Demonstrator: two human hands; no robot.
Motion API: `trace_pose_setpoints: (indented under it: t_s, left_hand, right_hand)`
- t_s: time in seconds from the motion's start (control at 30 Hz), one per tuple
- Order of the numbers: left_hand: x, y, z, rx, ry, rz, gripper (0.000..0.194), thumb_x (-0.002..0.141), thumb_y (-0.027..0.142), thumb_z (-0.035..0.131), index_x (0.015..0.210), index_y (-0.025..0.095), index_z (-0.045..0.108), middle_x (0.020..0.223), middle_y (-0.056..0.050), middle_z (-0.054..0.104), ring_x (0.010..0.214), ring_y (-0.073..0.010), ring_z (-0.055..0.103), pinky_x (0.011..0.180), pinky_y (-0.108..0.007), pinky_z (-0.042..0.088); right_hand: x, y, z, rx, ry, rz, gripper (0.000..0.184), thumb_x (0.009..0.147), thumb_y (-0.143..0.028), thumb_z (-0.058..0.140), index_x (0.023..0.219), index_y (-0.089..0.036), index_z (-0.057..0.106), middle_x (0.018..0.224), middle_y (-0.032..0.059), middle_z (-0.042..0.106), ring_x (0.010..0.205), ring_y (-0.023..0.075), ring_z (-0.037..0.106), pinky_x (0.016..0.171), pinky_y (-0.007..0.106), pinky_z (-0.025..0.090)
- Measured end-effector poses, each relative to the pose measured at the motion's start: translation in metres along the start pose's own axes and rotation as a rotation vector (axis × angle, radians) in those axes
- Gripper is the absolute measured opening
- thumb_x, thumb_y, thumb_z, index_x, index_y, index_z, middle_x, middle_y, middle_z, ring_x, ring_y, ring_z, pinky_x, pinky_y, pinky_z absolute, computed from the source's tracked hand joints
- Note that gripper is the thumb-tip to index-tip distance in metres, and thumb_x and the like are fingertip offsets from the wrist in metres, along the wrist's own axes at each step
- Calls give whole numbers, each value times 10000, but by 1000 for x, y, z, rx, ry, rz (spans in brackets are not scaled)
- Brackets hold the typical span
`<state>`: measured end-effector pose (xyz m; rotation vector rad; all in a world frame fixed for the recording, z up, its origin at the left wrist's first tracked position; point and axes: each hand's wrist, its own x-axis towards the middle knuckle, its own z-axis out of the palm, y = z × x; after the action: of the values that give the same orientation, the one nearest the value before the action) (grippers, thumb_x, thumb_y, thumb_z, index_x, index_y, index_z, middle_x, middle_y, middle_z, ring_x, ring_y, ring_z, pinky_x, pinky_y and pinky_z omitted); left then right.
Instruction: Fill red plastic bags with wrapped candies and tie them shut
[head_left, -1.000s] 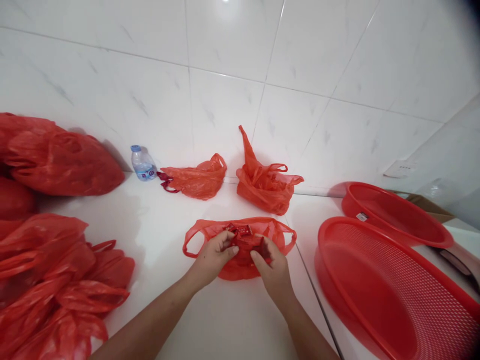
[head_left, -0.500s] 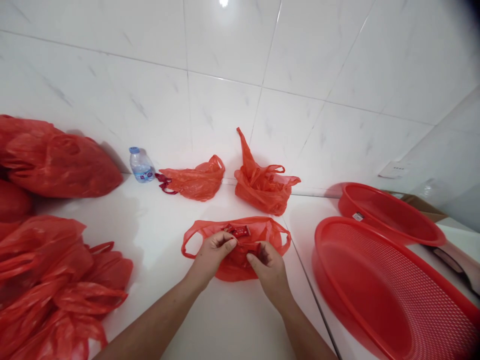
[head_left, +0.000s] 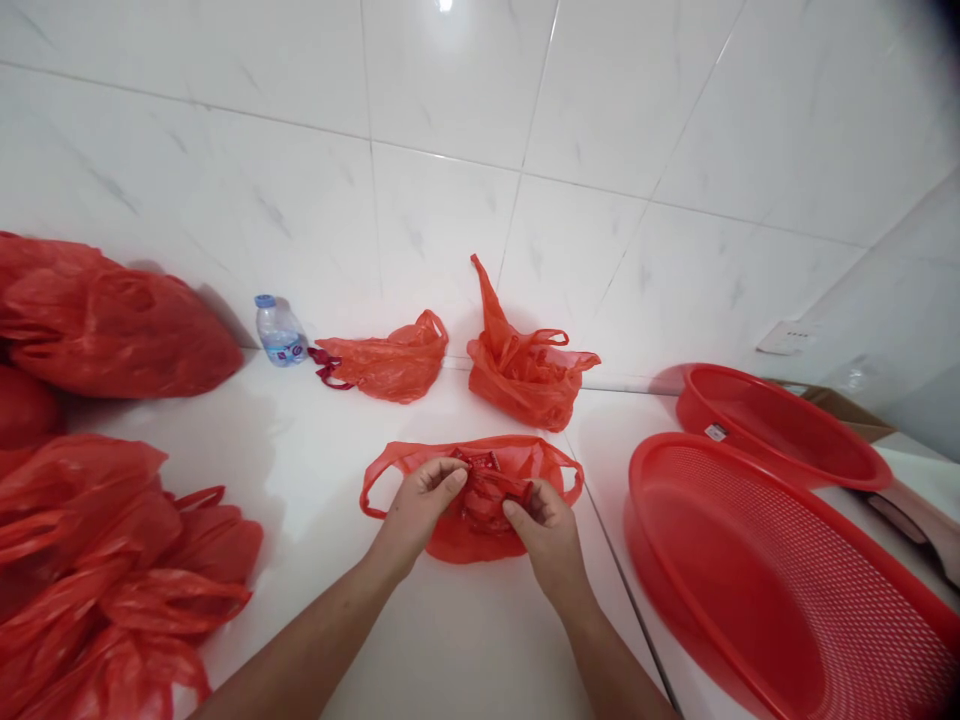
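A red plastic bag (head_left: 450, 535) lies flat on the white counter in front of me, its two handles spread to the sides. My left hand (head_left: 416, 510) pinches the bag's mouth on its left side. My right hand (head_left: 546, 535) pinches the film on the right side. Between the two hands sit small red wrapped packets (head_left: 486, 480) at the bag's opening.
Two more red bags (head_left: 386, 362) (head_left: 529, 370) rest against the tiled wall, beside a small water bottle (head_left: 277, 330). A heap of filled red bags (head_left: 112, 560) is at left. Two red mesh baskets (head_left: 780, 570) (head_left: 784, 425) stand at right.
Both hands have shifted slightly at the bag's mouth, gathering the film around the red packets; the packets are now more covered between the fingers.
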<state>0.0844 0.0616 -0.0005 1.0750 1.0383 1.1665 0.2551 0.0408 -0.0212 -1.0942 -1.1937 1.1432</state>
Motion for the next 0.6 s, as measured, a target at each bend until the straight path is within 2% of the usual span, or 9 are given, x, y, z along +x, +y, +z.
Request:
trace_pose_setpoints:
  t_s: [0.13, 0.23, 0.33, 0.47, 0.6]
  left_hand:
    - [-1, 1, -2, 43, -45, 25, 280, 749, 439, 640, 779, 164, 596, 675, 16, 560, 598, -103, 466, 561, -221, 356]
    - [0, -2, -2, 63, -27, 29, 316, 778, 448, 600, 659, 163, 537, 570, 47, 464, 538, -87, 395, 528, -215, 313]
    - [1, 1, 0, 63, -9, 27, 313, 776, 454, 596, 669, 165, 540, 592, 43, 483, 559, -98, 429, 549, -222, 344]
    - [-12, 27, 3, 54, 134, 153, 236, 736, 395, 661, 829, 187, 602, 773, 7, 599, 699, -129, 529, 638, -239, 416]
    - [-52, 57, -10, 7, 175, 339, 179, 739, 361, 675, 837, 220, 624, 737, 6, 597, 673, -132, 534, 614, -250, 437]
  right_hand:
    - [0, -1, 1, 16, -10, 10, 201, 765, -332, 644, 875, -183, 567, 820, 21, 620, 763, 171, 569, 693, 300, 474]
    - [-1, -2, 2, 22, -23, 9, 204, 765, -336, 644, 877, -184, 568, 826, 23, 623, 768, 173, 575, 705, 310, 483]
    - [-2, -3, 2, 4, -23, 8, 209, 764, -339, 640, 883, -183, 569, 827, 25, 626, 769, 176, 579, 704, 314, 486]
    - [0, -4, -2, -93, 66, -15, 217, 771, -348, 624, 899, -180, 573, 847, 33, 632, 757, 178, 580, 667, 301, 479]
    - [2, -5, -8, -223, 259, -97, 194, 784, -358, 601, 882, -194, 563, 831, 18, 617, 751, 166, 569, 650, 277, 465]
